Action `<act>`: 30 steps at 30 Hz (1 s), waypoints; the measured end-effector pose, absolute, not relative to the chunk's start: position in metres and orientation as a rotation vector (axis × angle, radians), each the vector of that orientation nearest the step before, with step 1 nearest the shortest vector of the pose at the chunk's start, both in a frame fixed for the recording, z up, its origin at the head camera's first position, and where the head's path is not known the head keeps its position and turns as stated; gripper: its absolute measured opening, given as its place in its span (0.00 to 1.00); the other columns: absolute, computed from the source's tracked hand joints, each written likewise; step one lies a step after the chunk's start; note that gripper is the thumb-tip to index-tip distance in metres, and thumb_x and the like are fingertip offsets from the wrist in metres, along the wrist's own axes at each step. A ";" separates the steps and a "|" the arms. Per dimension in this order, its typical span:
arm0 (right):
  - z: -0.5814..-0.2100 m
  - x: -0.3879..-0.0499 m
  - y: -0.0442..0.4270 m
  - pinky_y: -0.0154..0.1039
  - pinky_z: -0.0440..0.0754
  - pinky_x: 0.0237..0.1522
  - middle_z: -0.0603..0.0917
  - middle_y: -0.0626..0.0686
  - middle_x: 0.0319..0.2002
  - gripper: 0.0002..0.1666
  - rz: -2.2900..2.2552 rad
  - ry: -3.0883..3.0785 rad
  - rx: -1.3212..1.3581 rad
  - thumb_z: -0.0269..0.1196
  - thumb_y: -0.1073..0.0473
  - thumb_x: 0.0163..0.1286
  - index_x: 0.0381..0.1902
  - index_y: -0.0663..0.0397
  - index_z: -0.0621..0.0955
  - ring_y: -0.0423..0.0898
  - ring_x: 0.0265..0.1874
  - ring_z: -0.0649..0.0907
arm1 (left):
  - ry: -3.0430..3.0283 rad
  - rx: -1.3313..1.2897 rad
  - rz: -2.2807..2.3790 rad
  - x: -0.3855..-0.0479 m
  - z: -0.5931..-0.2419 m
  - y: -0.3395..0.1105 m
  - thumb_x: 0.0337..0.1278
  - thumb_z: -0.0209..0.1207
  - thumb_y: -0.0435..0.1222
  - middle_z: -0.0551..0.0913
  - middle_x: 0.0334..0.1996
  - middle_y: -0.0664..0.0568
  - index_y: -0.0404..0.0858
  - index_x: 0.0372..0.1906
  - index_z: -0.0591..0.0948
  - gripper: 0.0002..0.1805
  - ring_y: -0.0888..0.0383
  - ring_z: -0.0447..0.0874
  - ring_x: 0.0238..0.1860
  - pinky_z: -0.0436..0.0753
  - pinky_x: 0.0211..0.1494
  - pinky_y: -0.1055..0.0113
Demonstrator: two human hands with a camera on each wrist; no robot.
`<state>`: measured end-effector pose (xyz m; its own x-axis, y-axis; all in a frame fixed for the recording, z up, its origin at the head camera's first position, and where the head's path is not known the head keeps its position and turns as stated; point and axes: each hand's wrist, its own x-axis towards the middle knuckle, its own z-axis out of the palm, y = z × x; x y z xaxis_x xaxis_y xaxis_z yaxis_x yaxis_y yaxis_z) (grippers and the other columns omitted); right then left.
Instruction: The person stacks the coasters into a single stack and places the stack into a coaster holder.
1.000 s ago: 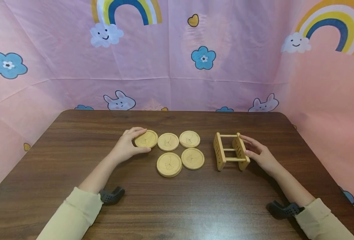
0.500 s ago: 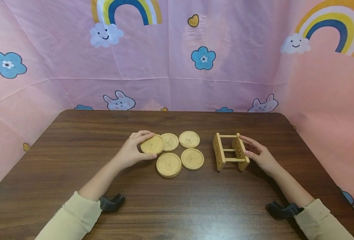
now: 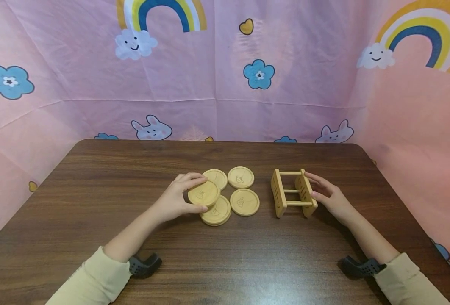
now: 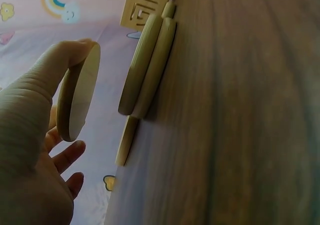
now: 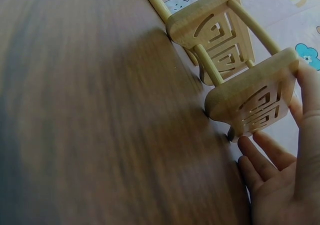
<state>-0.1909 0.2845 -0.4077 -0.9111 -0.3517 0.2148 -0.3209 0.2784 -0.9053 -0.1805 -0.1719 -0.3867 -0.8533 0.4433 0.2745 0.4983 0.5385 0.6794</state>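
Observation:
In my left hand (image 3: 179,197) I hold a round wooden coaster (image 3: 204,193), thumb and fingers on opposite parts of its rim. The left wrist view shows this held coaster (image 4: 79,92) raised off the table. In the head view it overlaps a stack of two coasters (image 3: 218,214) and part of another coaster (image 3: 218,178). Two more coasters, a back one (image 3: 241,177) and a front one (image 3: 245,202), lie to their right. My right hand (image 3: 331,197) holds the right end panel of a small wooden coaster rack (image 3: 293,203), its thumb and fingers at the panel.
The dark wood-grain table (image 3: 248,258) carries all of this. A pink cartoon-print cloth (image 3: 286,84) hangs behind and at both sides. The rack has cut-out side panels and round crossbars; between the bars I see only tabletop.
My left hand has picked the leftmost coaster off the table and carried it right and toward me, above the stacked pair. The right hand and rack stay where they were.

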 end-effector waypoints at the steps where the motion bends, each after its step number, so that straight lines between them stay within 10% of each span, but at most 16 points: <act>1: -0.408 -0.191 0.285 0.29 0.72 0.50 0.70 0.50 0.63 0.30 -1.751 2.491 -0.658 0.55 0.68 0.71 0.70 0.58 0.65 0.35 0.55 0.73 | -2.690 -0.836 -1.223 -0.180 -0.386 -0.171 0.35 0.77 0.47 0.72 0.60 0.55 0.42 0.62 0.76 0.42 0.52 0.62 0.61 0.60 0.59 0.42; 13: -0.405 -0.188 0.285 0.29 0.72 0.50 0.66 0.66 0.65 0.30 -1.708 2.525 -0.636 0.54 0.67 0.72 0.71 0.57 0.64 0.36 0.56 0.73 | -2.688 -0.909 -1.220 -0.173 -0.388 -0.159 0.33 0.77 0.48 0.73 0.61 0.56 0.41 0.62 0.77 0.43 0.52 0.63 0.61 0.60 0.61 0.44; 30: -0.404 -0.189 0.284 0.29 0.72 0.50 0.68 0.57 0.65 0.30 -1.732 2.492 -0.644 0.54 0.67 0.72 0.70 0.59 0.64 0.36 0.56 0.72 | -2.727 -0.978 -1.161 -0.171 -0.395 -0.155 0.30 0.78 0.50 0.73 0.62 0.54 0.41 0.62 0.77 0.45 0.55 0.64 0.60 0.59 0.59 0.50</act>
<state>-0.1891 0.2844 -0.4044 -0.9131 -0.3552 0.2003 -0.3116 0.2909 -0.9046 -0.1714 -0.1549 -0.3946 -0.8034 0.5397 0.2514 0.5553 0.5268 0.6435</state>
